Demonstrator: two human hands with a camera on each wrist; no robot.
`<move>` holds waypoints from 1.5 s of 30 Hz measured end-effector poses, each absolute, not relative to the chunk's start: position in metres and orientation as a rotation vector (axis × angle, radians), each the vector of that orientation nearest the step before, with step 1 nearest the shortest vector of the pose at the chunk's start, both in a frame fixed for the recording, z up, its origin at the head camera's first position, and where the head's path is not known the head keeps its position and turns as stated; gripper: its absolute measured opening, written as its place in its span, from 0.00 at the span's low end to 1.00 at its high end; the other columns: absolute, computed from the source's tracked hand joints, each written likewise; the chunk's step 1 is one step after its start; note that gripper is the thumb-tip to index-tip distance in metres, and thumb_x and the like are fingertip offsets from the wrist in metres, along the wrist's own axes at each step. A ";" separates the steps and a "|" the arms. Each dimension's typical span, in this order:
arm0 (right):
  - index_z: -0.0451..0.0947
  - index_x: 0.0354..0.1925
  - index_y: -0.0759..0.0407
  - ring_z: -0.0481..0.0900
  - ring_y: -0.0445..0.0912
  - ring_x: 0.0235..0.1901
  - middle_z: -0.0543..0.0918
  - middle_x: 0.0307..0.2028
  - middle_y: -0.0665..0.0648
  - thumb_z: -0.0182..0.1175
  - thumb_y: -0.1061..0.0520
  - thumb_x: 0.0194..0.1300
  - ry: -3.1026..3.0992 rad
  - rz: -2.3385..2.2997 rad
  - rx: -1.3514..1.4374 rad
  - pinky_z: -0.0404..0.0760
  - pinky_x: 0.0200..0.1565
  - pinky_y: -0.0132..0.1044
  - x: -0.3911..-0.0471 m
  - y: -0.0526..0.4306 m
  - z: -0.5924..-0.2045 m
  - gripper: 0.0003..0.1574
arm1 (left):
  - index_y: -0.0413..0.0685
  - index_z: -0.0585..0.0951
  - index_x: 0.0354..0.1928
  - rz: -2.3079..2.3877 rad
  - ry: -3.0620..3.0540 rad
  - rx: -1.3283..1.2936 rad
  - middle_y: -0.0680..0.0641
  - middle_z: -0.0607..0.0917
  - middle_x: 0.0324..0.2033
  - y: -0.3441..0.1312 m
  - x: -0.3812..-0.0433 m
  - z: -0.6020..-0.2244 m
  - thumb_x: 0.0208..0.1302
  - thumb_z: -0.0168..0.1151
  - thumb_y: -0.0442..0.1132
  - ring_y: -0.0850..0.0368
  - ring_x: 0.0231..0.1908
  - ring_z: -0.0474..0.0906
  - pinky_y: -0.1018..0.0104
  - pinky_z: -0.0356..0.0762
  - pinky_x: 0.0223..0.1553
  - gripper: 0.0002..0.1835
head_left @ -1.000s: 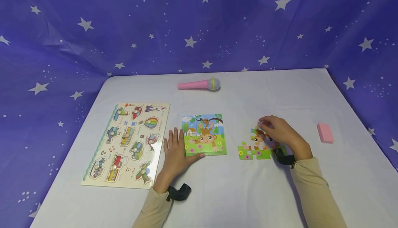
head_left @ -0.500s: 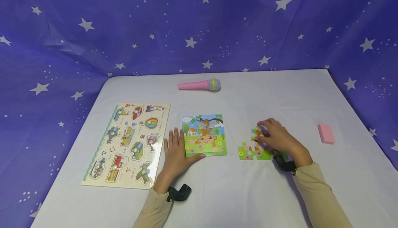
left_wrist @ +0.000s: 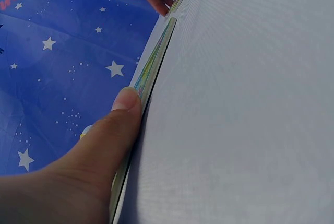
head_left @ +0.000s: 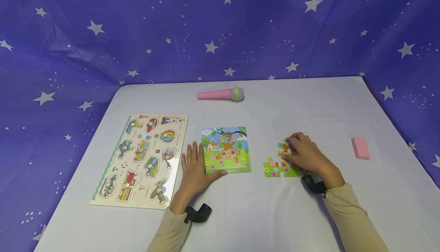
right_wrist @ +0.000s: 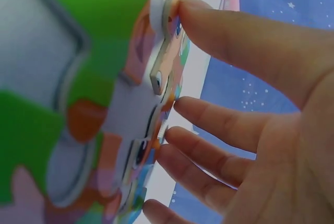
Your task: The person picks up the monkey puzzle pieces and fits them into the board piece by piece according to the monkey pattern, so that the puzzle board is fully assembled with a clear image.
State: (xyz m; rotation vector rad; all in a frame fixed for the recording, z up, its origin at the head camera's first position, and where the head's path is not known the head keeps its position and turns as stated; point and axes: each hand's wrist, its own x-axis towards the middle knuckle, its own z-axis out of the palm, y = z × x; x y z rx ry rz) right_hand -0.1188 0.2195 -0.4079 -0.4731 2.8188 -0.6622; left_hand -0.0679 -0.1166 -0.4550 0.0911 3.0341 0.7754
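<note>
My left hand (head_left: 194,172) lies flat beside the assembled monkey puzzle (head_left: 225,149). Its spread fingers rest along the left side, and in the left wrist view the thumb (left_wrist: 112,130) lies against the board's near edge. To the right, my right hand (head_left: 309,154) reaches over a second, loose group of monkey puzzle pieces (head_left: 271,170). In the right wrist view its thumb (right_wrist: 229,36) and extended fingers touch the pieces (right_wrist: 88,119) with their tips, spread apart. Gaps show between some of these pieces, and the hand hides part of the group.
A board of vehicle pictures with small knobs (head_left: 141,160) lies at the left, close to my left hand. A pink toy microphone (head_left: 220,93) rests at the back. A pink block (head_left: 360,147) sits at the far right. Starry purple cloth (head_left: 206,26) stands behind the white table (head_left: 240,214).
My right thumb has moved nearer to me over the loose pieces, away from the index finger, so the fingertips now stand wider apart. The left hand and the assembled puzzle have stayed put.
</note>
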 end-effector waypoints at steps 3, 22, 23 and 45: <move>0.66 0.57 0.70 0.62 0.62 0.54 0.65 0.55 0.70 0.63 0.50 0.55 2.819 -0.678 -0.455 0.59 0.51 0.62 -0.119 0.219 -0.408 0.37 | 0.36 0.49 0.69 0.777 3.038 0.090 0.34 0.45 0.69 -0.116 -0.068 -0.455 0.40 0.63 0.69 0.38 0.70 0.35 0.40 0.33 0.65 0.62; 0.71 0.53 0.63 0.58 0.63 0.54 0.63 0.54 0.69 0.67 0.50 0.51 2.808 -0.789 -0.340 0.52 0.52 0.61 -0.123 0.218 -0.413 0.34 | 0.35 0.48 0.69 0.788 3.041 0.095 0.34 0.45 0.69 -0.117 -0.068 -0.455 0.40 0.64 0.69 0.38 0.70 0.35 0.40 0.32 0.65 0.63; 0.70 0.53 0.62 0.57 0.63 0.55 0.63 0.55 0.69 0.67 0.50 0.51 2.800 -0.796 -0.334 0.52 0.52 0.60 -0.124 0.218 -0.413 0.33 | 0.36 0.48 0.69 0.787 3.041 0.095 0.34 0.45 0.69 -0.117 -0.068 -0.455 0.40 0.63 0.69 0.38 0.70 0.35 0.40 0.32 0.65 0.63; 0.56 0.56 0.62 0.68 0.47 0.30 0.71 0.36 0.60 0.64 0.60 0.52 2.668 -0.997 -0.401 0.68 0.31 0.36 -0.124 0.214 -0.416 0.37 | 0.36 0.47 0.69 0.758 3.030 0.082 0.34 0.44 0.69 -0.116 -0.067 -0.453 0.40 0.63 0.69 0.39 0.70 0.34 0.40 0.32 0.65 0.63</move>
